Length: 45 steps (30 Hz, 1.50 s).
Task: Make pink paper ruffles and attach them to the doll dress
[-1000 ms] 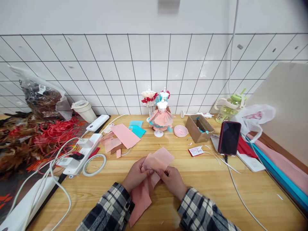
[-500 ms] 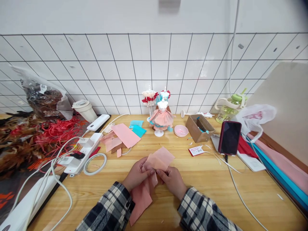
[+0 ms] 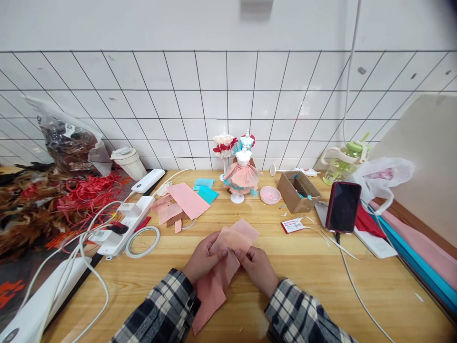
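Observation:
A pink crepe paper strip point(image 3: 211, 296) is bunched between my two hands just above the wooden table point(image 3: 310, 290). My left hand point(image 3: 204, 259) pinches it from the left, thumb on top. On the other side, the thumb and fingers of my right hand point(image 3: 259, 267) grip its gathered middle. One end fans out beyond the hands, while the longer end hangs down toward the front, below my left hand. Further back, a small white dress form point(image 3: 243, 156) wears a pink ruffled paper skirt point(image 3: 242, 176). Two more dressed forms stand close behind it.
Pink paper pieces point(image 3: 189, 200) and blue ones point(image 3: 207, 194) lie left of the forms. A tape roll point(image 3: 157, 238) and power strip point(image 3: 137, 216) with cables are at left. On the right are a pink dish point(image 3: 270, 195), cardboard box point(image 3: 298, 202) and phone point(image 3: 343, 208).
The paper between my hands has turned slightly, and more of its lower fold shows beside my right thumb. Both hands keep their grip. The whole view has shifted a little.

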Tool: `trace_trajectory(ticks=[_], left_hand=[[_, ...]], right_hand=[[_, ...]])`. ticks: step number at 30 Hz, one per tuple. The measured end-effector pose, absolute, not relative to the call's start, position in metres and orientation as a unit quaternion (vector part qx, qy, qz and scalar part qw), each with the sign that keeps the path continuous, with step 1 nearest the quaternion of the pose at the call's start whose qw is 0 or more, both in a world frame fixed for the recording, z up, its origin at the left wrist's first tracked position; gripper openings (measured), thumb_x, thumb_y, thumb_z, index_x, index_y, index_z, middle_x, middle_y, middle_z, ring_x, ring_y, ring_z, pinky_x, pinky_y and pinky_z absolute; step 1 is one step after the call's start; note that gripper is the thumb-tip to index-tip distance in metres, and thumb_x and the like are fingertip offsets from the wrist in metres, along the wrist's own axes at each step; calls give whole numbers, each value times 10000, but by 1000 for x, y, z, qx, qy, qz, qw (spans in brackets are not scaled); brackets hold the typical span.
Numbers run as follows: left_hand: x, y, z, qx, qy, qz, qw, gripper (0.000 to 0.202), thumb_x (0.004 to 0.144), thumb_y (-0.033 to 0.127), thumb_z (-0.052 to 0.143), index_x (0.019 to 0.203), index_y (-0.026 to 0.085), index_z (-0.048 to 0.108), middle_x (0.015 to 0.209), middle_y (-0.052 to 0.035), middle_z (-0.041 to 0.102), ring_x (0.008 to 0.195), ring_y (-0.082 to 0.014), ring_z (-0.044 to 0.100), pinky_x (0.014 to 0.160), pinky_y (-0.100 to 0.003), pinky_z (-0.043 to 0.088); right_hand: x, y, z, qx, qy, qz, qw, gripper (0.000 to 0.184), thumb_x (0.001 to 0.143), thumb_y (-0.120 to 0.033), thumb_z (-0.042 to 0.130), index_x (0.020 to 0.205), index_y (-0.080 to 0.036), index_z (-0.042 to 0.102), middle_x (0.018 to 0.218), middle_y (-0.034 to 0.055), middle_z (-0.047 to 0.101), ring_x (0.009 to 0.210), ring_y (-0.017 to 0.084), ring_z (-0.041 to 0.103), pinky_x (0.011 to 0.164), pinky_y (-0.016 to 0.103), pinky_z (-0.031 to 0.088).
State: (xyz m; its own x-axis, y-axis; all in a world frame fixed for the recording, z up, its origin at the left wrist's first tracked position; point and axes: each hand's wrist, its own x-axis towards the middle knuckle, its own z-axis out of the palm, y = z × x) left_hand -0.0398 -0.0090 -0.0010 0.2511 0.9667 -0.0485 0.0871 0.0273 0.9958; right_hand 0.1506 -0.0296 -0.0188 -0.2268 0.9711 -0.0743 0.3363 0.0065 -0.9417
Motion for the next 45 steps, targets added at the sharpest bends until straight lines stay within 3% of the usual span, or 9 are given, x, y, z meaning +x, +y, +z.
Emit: trace_trajectory(ticks=[13, 27, 38, 45], left_hand=[[-43, -9, -5, 577, 441, 399, 560, 650, 699, 423, 763, 1257, 154, 568, 1243, -124, 642, 1149, -299, 584, 1012, -419, 431], [-43, -11, -5, 556, 441, 421, 565, 678, 695, 406, 767, 1283, 148, 552, 1303, -139, 610, 1206, -312, 550, 1050, -440, 398], [-43, -10, -2, 566, 435, 411, 567, 675, 692, 420, 764, 1278, 151, 564, 1271, -127, 630, 1166, -302, 572, 1019, -422, 424], [-42, -12, -3, 570, 428, 410, 569, 685, 712, 437, 749, 1299, 148, 544, 1274, -138, 626, 1162, -304, 578, 1009, -424, 433]], right_hand=[[152, -29, -15, -517, -611, 508, 318, 625, 826, -711, 429, 585, -156, 583, 537, 38, 583, 522, 133, 510, 527, 245, 355], [153, -28, -20, -519, -596, 522, 322, 639, 819, -728, 432, 625, -146, 607, 552, 43, 602, 520, 134, 524, 533, 243, 367], [152, -29, -15, -513, -584, 541, 321, 682, 773, -793, 430, 539, -166, 558, 485, 21, 542, 472, 116, 463, 506, 247, 327], [153, -28, -17, -509, -587, 545, 316, 679, 808, -767, 407, 635, -150, 632, 542, 39, 602, 500, 127, 511, 524, 245, 353]])
